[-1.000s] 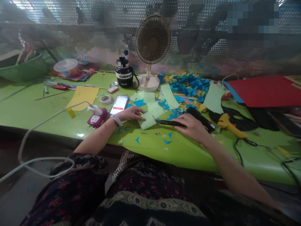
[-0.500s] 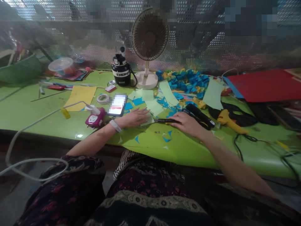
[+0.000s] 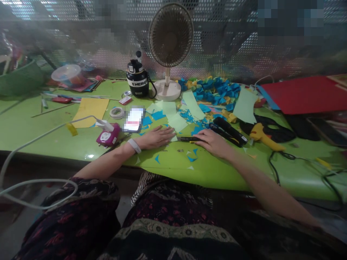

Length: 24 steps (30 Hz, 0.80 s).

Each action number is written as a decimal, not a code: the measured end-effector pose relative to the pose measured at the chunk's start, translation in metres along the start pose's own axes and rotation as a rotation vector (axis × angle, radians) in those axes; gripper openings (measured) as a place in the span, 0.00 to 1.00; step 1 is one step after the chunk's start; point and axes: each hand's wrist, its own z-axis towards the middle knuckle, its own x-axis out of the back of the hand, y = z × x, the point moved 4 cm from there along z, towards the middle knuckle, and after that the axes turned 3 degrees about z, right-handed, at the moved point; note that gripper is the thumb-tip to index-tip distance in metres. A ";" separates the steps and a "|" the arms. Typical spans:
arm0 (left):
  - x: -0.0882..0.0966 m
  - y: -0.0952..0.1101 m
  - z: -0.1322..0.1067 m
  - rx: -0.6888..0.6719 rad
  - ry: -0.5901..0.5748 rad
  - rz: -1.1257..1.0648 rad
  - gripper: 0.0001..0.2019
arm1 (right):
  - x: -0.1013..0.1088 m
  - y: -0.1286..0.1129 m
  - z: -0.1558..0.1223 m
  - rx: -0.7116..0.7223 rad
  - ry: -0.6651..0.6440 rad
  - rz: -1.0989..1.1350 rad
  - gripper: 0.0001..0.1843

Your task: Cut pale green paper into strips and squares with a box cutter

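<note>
My left hand [image 3: 157, 138] lies flat on the green table, palm down with its fingers stretched out to the right. A small pale green paper piece [image 3: 174, 138] shows at its fingertips, partly covered by them. My right hand [image 3: 210, 142] is closed around a slim black cutting tool [image 3: 188, 138], whose exact kind I cannot make out. Its tip points left and meets or nearly meets the paper. Small curved blue scraps [image 3: 192, 159] lie just below the tool. Pale green sheets [image 3: 176, 121] are spread beyond my hands.
A white fan [image 3: 166, 90] and a black jug [image 3: 137, 85] stand behind. Left are a phone [image 3: 135, 119], tape roll [image 3: 116, 112] and purple power adapter [image 3: 108, 135]. Right are a black stapler-like object [image 3: 230, 133], yellow glue gun [image 3: 265, 137] and red sheet [image 3: 303, 95]. Blue and yellow paper is heaped behind.
My left hand has slid slightly right and flattened, covering more of the small green paper. My right hand keeps the tool nearly still. The view has shifted a little.
</note>
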 end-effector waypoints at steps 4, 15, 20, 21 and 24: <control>0.002 0.001 0.000 0.000 0.000 0.003 0.27 | -0.001 -0.001 0.001 0.001 0.000 -0.007 0.22; 0.002 0.001 0.001 0.002 -0.020 0.072 0.28 | 0.001 0.007 -0.004 0.063 0.036 0.040 0.21; 0.003 -0.005 0.003 0.017 -0.013 0.014 0.29 | -0.001 0.006 -0.004 0.069 0.054 0.026 0.21; 0.002 -0.007 0.003 0.025 -0.007 -0.005 0.29 | -0.003 0.005 -0.002 0.067 0.057 0.016 0.21; 0.000 -0.014 0.006 0.045 0.006 -0.025 0.30 | -0.007 0.000 0.003 0.065 0.064 -0.001 0.20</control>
